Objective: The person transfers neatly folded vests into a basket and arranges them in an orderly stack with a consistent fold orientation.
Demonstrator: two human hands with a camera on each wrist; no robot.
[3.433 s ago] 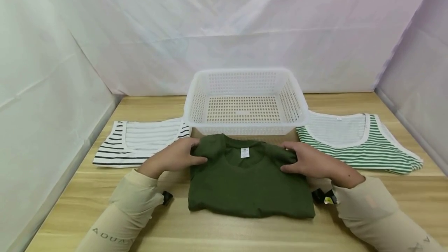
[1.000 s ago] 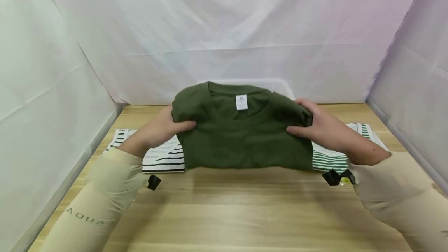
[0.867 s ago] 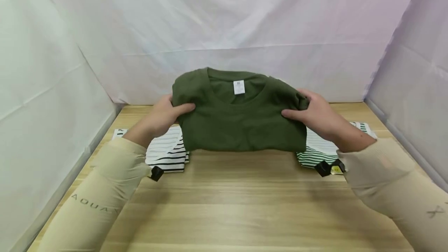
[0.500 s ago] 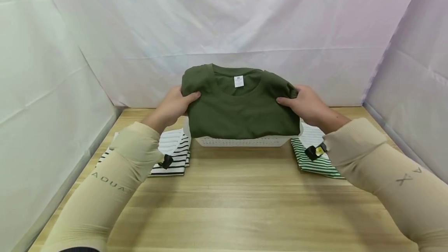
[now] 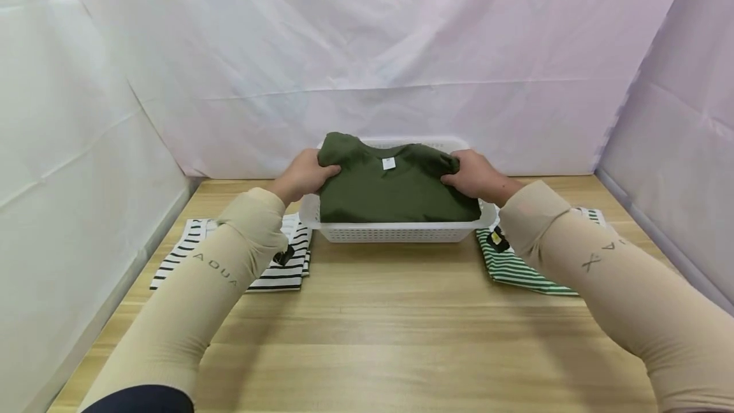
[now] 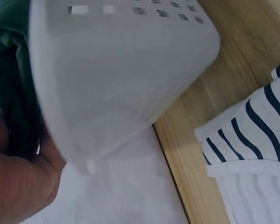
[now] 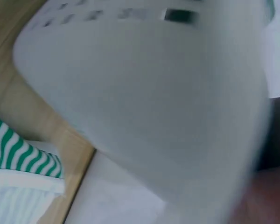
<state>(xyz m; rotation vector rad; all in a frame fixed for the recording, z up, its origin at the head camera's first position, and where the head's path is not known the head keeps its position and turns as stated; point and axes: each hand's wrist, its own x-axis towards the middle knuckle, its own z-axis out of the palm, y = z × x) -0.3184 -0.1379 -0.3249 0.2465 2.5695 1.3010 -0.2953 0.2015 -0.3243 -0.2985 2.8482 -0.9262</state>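
A folded dark green T-shirt (image 5: 395, 196) with a white neck label is partly inside the white plastic basket (image 5: 395, 233), its collar end raised toward the back rim. My left hand (image 5: 304, 176) pinches its left shoulder, thumb on top. On the other side my right hand (image 5: 477, 177) pinches the right shoulder the same way. Both hands are above the basket's side rims. In the left wrist view, green cloth (image 6: 14, 79) is gripped beside the basket wall (image 6: 121, 70). The right wrist view is mostly filled by the blurred basket wall (image 7: 144, 84); the right fingers are largely hidden there.
A white top with black stripes (image 5: 281, 273) lies folded left of the basket, partly under my left sleeve. To the right lies a green-striped top (image 5: 522, 273), partly behind my right sleeve. The wooden table (image 5: 378, 324) meets white cloth walls (image 5: 390, 37) at back and sides.
Both hands picked the green T-shirt up off the front of the table and carried it forward over the basket. In the last half second it has come down into the basket, with the hands closer together.
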